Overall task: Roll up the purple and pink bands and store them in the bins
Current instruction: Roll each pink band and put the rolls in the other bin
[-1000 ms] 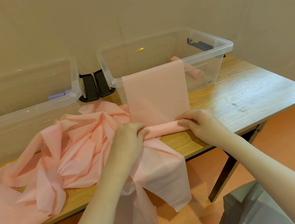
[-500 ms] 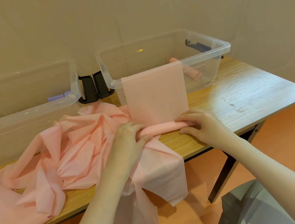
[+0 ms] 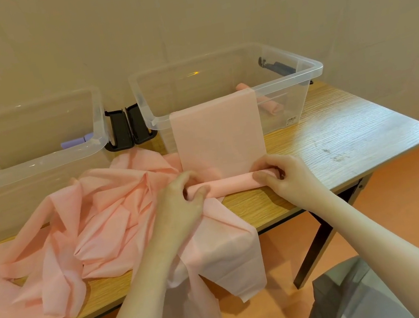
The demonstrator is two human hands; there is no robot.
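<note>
Both ends of pink roll (image 3: 230,184) on desk (image 3: 342,133) pinched by left hand (image 3: 182,205) and right hand (image 3: 280,174); rolling underway; unrolled strip draped over right bin (image 3: 310,72); further winding toward bin judged needed

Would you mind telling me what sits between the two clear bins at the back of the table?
In the head view, two black latch handles stand side by side between the left bin and the right bin, one clipped to each.
</note>
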